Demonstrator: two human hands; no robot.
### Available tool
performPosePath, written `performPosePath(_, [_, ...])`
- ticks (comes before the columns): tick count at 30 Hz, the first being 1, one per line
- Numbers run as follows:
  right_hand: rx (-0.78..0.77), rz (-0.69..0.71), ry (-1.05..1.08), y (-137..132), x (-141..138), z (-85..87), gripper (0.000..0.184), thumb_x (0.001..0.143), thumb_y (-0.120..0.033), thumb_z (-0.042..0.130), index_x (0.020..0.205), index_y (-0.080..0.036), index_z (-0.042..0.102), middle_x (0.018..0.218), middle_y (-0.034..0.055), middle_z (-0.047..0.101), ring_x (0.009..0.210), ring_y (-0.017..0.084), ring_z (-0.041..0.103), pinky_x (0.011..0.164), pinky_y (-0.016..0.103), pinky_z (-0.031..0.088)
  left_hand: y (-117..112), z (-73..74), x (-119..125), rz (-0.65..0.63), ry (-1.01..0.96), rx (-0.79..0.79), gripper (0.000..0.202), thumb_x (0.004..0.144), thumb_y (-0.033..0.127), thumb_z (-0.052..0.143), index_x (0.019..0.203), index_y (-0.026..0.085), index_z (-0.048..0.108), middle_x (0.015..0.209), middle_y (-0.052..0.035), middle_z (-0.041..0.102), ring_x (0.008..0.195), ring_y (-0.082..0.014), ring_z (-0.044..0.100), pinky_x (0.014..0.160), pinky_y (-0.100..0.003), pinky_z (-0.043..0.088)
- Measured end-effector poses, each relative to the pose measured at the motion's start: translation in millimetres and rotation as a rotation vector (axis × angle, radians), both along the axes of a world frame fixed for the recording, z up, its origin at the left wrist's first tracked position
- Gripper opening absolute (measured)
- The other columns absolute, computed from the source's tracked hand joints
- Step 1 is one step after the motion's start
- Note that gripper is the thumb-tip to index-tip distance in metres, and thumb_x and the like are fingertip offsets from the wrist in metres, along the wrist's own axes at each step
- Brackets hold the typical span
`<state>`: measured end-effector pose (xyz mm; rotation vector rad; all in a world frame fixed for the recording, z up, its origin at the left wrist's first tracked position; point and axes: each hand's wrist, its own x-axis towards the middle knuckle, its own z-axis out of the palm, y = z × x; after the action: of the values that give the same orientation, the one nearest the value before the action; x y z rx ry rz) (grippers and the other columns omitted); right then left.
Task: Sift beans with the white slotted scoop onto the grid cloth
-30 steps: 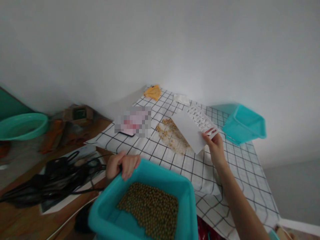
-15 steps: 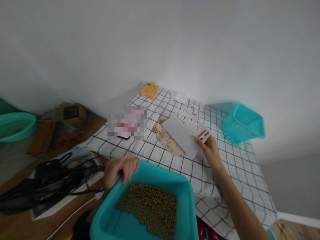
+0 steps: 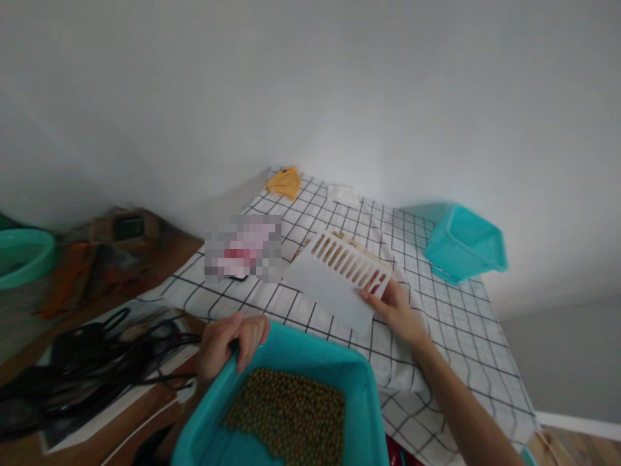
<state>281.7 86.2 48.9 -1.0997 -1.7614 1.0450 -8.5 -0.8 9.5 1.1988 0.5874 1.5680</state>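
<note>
My left hand (image 3: 237, 340) is closed over the far left rim of a teal plastic bin (image 3: 330, 346). A layer of small round beans (image 3: 295, 408) covers much of the bin's floor. In my right hand (image 3: 395, 307) is a flat white plastic panel (image 3: 330, 285) with a row of slots along its far side; thumb and fingers pinch its right end. The panel slants low over the checked cloth on the table (image 3: 291, 310), hiding most of a patch of pale loose beans (image 3: 359, 246). Some of these show past its far edge and through the slots.
A second teal bin (image 3: 468, 243) stands at the table's right. A yellow cloth item (image 3: 284, 183) and a white crumpled piece (image 3: 343, 195) lie at the back. A blurred-out pink item (image 3: 245, 246) is on the left. Black cables (image 3: 111, 356) lie left of the near bin.
My right hand has brought the panel nearer and to the left, across the loose beans, so it covers most of them. My left hand keeps its hold on the bin's rim.
</note>
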Motion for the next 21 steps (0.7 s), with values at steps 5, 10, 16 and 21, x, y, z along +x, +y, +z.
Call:
performPosePath(5, [0.07,0.057,-0.169,-0.1,-1.5,-2.1,0.023,0.091,-0.045,0.067,0.091,-0.022,0.069,0.083,0.0046,0.072,0.074,0.021,0.065,0.065,0.033,0.055,1.8,-3.2,-2.3,0.023,0.016,0.014,0.066,0.107,0.027,0.025,0.043,0.019,0.042,0.031,0.002,0.042,0.033,-0.0129,0.034,0.053,-0.036,0.034])
performPosePath(10, [0.152,-0.09,-0.17,6.5,8.3,-1.3,0.025,0.091,-0.045,0.066,0.1,-0.022,0.069,0.083,0.0059,0.073,0.077,0.025,0.068,0.065,0.036,0.056,3.5,2.7,-6.4,-0.031,0.096,0.027,0.068,0.107,0.031,0.027,0.042,0.02,0.045,0.032,0.0005,0.046,0.033,-0.0144,0.039,0.053,-0.037,0.036])
performPosePath(16, [0.206,-0.223,-0.187,13.8,15.4,-0.3,0.026,0.089,-0.048,0.065,0.09,-0.022,0.066,0.073,0.0051,0.071,0.061,0.022,0.063,0.053,0.032,0.051,6.4,2.5,-12.1,-0.061,0.131,0.033,0.068,0.107,0.034,0.027,0.043,0.02,0.046,0.032,0.0004,0.046,0.033,-0.0148,0.04,0.054,-0.038,0.036])
performPosePath(21, [0.229,-0.284,-0.192,17.2,18.2,0.2,0.029,0.088,-0.05,0.064,0.085,-0.021,0.064,0.071,0.0056,0.07,0.058,0.022,0.061,0.052,0.033,0.047,5.3,-5.4,-18.9,-0.092,0.164,0.002,0.068,0.107,0.035,0.025,0.044,0.021,0.047,0.034,-0.0005,0.05,0.036,-0.0158,0.044,0.059,-0.039,0.04])
